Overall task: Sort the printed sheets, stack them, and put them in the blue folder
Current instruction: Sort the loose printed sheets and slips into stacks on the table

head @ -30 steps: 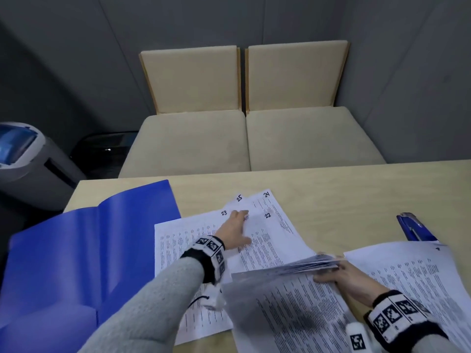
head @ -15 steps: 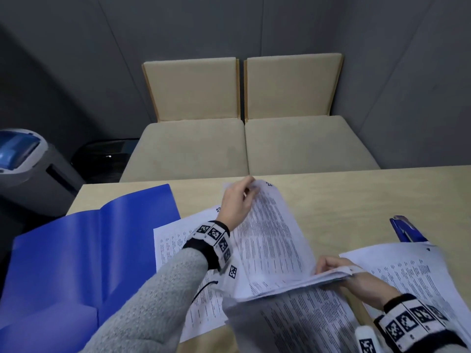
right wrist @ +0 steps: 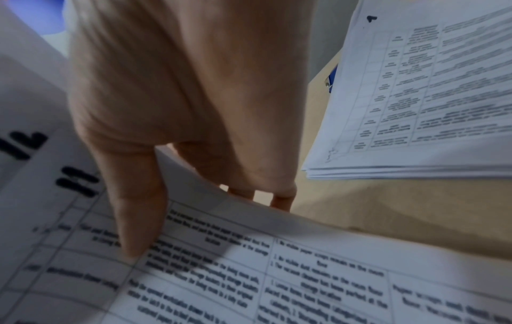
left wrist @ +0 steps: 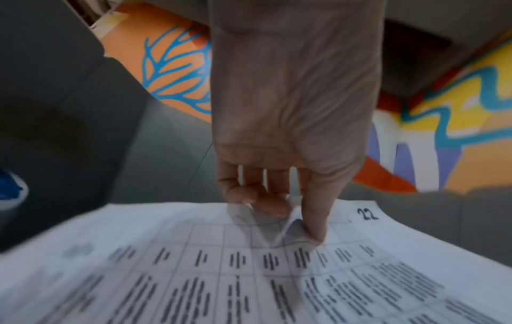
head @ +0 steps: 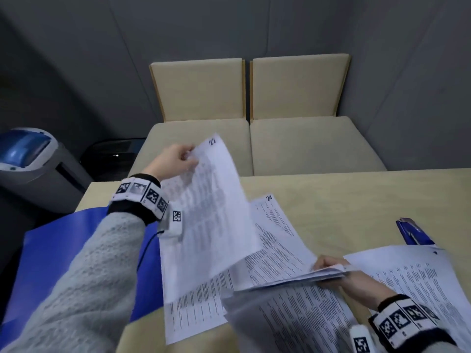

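Observation:
My left hand pinches the top edge of a printed sheet numbered 22 and holds it tilted up above the table. The left wrist view shows the left hand with thumb and fingers squeezing that sheet 22. My right hand grips the right edge of a bundle of sheets, raised slightly off the table. In the right wrist view, the right hand has its thumb on the bundle and fingers beneath. Sheet 24 lies flat. The open blue folder lies at the left.
Another stack of printed sheets lies at the right, with a blue stapler behind it. One more sheet lies beside the folder. Beige bench seats stand beyond the table's far edge; a grey and blue machine stands at the left.
My left hand went from lying flat on the spread sheets to pinching sheet 22 and lifting it up and leftward. The right hand kept hold of its bundle.

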Motion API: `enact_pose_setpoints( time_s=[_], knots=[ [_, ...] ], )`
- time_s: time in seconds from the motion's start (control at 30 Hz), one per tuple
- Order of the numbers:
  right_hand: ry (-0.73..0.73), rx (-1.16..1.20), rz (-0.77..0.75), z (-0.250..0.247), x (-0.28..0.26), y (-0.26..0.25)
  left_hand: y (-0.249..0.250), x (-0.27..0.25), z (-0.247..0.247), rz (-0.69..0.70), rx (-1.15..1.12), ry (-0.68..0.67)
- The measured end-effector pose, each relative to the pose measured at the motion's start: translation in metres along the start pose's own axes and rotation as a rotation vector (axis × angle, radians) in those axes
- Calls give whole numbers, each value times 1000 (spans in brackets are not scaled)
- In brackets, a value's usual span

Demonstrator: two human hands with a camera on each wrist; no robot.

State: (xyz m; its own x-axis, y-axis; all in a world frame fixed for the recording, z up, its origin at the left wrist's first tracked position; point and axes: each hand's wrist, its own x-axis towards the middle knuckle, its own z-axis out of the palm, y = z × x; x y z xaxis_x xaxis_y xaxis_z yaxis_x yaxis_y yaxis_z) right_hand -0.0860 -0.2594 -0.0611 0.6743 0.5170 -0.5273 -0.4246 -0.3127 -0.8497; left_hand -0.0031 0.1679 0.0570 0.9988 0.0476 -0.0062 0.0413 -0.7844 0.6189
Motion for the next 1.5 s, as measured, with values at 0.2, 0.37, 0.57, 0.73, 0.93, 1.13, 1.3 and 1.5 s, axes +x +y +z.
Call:
enact_pose_setpoints(
  time_s=[0.2, 0.37, 0.57, 0.73, 0.93, 1.13, 1.3, 1.5],
  knots=[
    [-13, 25, 14, 1, 8, -3, -78, -28, 64, -188, 478, -240],
    [-33, 40, 26, -1, 22, 5, -100, -47, 126, -198, 597, -307],
    [36, 71, 77, 5, 34, 6, -105, -45, 142, -221, 513, -233],
    [27, 89, 89, 15, 37, 1, -99, -51, 132, -168, 433, -164],
    [47, 134, 46, 29, 32, -14, -65, -57, 102, -212, 92, -156],
    [99, 44, -151, 43, 33, -28, 3, -58, 77, -4, -128, -193],
    [215, -34, -325, 43, 37, -35, 38, -65, 101, 116, -333, -386],
    [234, -133, -295, 35, 35, -29, 30, -42, 132, -32, -435, -659]
  ],
)
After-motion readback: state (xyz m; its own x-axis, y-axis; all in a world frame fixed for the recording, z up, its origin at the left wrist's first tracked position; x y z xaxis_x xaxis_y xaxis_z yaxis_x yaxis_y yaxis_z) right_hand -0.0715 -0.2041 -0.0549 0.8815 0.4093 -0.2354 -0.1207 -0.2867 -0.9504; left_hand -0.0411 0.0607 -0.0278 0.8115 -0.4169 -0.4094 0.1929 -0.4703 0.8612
